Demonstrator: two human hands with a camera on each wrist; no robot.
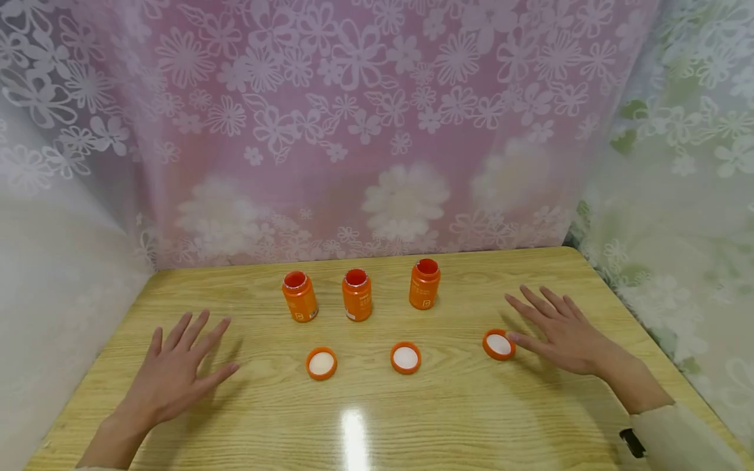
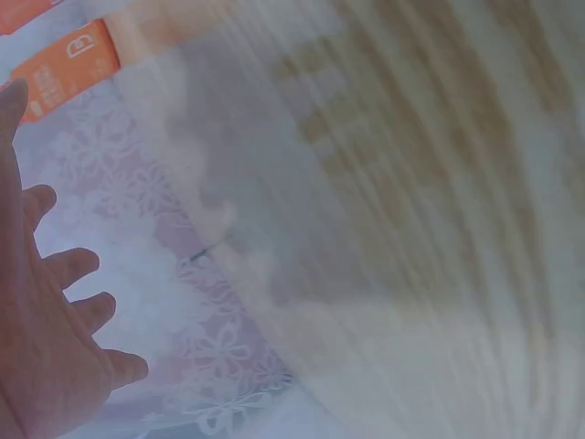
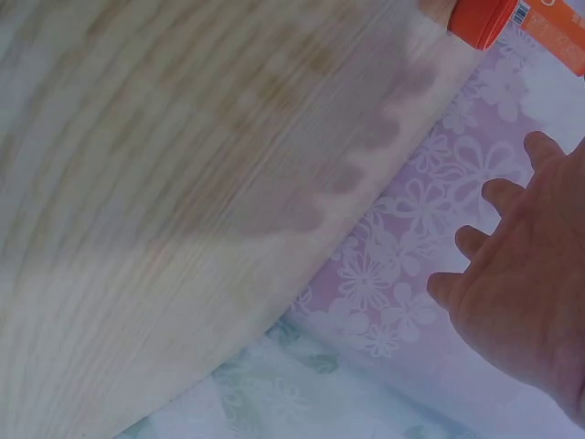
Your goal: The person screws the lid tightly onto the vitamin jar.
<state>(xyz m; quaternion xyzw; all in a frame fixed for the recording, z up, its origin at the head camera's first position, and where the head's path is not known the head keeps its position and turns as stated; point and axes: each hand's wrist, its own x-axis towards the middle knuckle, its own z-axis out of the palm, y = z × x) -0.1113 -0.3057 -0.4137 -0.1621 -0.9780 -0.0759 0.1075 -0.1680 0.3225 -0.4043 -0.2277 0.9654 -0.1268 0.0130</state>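
The left hand (image 1: pixel 177 373) is spread wide at the left side of the table (image 1: pixel 265 418), palm down, its fingers mostly straight and apart, with nothing in its grasp. The right hand (image 1: pixel 559 333) is likewise spread at the right side and grips nothing. Its thumb tip overlaps the right edge of the right lid (image 1: pixel 499 345); whether it touches the lid or hovers just above it, I cannot tell.

Between the hands, on the far part of the table, 3 orange bottles stand upright with their mouths uncovered: the left bottle (image 1: pixel 300 301) near the middle bottle (image 1: pixel 357 299), and the right bottle (image 1: pixel 424 288) farther off and slightly farther back. On their near side lie 3 orange lids, pale insides up: the left lid (image 1: pixel 321 363), the middle lid (image 1: pixel 406 358) and the right lid.

The bottles' insides are hard to make out beyond the red just within the mouths, and the small print is unreadable. The right sleeve (image 1: pixel 689 438) is cut off by the frame. Both wrist views are hazy, crop the hands and catch only parts of the orange things.
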